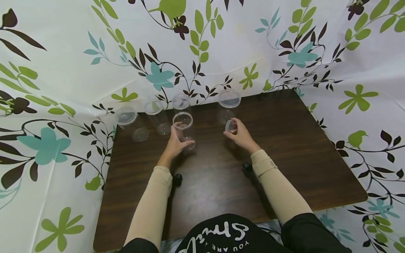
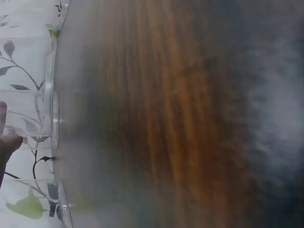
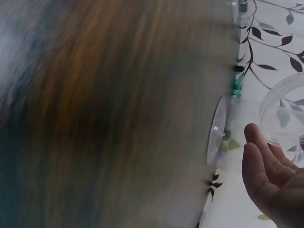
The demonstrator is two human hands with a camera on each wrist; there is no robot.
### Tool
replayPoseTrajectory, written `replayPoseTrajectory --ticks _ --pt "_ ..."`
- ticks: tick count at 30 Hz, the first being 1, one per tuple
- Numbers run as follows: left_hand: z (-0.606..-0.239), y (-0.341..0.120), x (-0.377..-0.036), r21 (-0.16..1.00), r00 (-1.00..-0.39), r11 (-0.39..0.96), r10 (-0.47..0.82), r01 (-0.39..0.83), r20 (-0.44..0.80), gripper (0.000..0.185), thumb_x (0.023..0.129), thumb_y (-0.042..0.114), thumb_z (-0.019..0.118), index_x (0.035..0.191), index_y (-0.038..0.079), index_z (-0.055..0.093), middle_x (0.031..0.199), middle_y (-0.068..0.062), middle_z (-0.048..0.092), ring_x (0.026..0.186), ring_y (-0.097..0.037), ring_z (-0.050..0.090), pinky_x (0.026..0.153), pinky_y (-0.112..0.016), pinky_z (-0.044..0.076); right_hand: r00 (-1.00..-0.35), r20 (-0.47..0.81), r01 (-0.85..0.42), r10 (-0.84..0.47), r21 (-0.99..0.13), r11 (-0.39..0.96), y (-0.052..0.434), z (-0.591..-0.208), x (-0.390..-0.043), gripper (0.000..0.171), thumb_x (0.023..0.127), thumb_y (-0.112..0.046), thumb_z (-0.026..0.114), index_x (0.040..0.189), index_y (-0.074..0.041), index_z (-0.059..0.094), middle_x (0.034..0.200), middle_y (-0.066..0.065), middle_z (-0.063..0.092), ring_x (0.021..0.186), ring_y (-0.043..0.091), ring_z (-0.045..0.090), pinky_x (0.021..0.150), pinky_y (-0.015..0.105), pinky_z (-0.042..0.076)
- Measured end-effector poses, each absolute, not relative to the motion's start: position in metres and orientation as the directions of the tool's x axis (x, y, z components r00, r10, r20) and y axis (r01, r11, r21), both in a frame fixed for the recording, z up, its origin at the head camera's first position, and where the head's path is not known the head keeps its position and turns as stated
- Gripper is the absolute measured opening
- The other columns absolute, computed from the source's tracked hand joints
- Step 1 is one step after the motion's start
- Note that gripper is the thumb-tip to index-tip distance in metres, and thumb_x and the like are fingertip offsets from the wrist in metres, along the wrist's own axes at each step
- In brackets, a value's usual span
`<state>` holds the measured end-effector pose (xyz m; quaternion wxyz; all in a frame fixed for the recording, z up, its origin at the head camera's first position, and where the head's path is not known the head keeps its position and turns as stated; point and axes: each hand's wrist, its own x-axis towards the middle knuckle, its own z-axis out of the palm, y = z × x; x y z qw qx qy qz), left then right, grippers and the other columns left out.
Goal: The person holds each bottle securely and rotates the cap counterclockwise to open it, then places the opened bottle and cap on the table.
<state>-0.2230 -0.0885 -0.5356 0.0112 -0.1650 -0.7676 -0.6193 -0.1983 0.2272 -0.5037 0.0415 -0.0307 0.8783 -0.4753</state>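
In the head view my left hand (image 1: 177,140) grips a clear, open plastic jar (image 1: 183,128) standing on the brown table (image 1: 284,158). My right hand (image 1: 236,130) pinches a clear round lid (image 1: 230,125) just right of that jar, above the table. In the right wrist view the lid (image 3: 287,114) shows beyond my palm and fingers (image 3: 266,180). The left wrist view is blurred; it shows a clear jar (image 2: 33,118) at the table's edge and a fingertip (image 2: 5,137) beside it.
Three more clear jars (image 1: 128,121) (image 1: 156,116) (image 1: 181,102) stand behind the held one, and a taller lidded jar (image 1: 228,103) rises behind my right hand. A floral cloth (image 1: 63,70) surrounds the table. Its base (image 3: 216,130) shows in the right wrist view.
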Motion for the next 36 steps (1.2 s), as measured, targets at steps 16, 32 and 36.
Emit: replayPoseTrajectory --ticks 16,32,36 --pt "-0.523 -0.1 -0.223 0.964 -0.947 0.117 0.248 0.24 0.206 0.095 0.078 -0.011 0.082 0.146 -0.007 0.017 0.151 -0.032 0.037 0.135 -0.039 0.044 0.112 -0.04 0.034 -0.981 -0.091 -0.043 -0.171 -0.756 0.653 0.224 -0.507 -0.202 0.077 0.098 -0.03 0.068 0.158 -0.006 0.025 0.141 0.03 0.04 0.111 0.042 0.052 0.092 0.054 0.047" --pt "-0.549 -0.09 -0.239 0.891 -0.958 0.389 0.248 0.234 0.143 0.098 0.083 0.01 0.085 0.15 0.003 0.014 0.148 -0.029 0.041 0.138 -0.042 0.042 0.118 -0.048 0.028 -0.971 -0.238 0.057 -0.034 -0.367 0.928 0.229 -0.515 -0.222 0.084 0.091 -0.04 0.075 0.156 -0.007 0.033 0.142 0.031 0.042 0.124 0.051 0.047 0.09 0.064 0.047" --pt "-0.551 -0.086 -0.239 0.87 -0.968 0.451 0.231 0.199 0.102 0.098 0.084 0.015 0.085 0.15 0.003 0.014 0.147 -0.03 0.043 0.135 -0.044 0.045 0.117 -0.05 0.03 -0.974 -0.222 0.029 -0.046 -0.323 0.946 0.232 -0.528 -0.226 0.084 0.09 -0.041 0.077 0.153 -0.003 0.036 0.142 0.029 0.04 0.126 0.048 0.04 0.089 0.062 0.048"
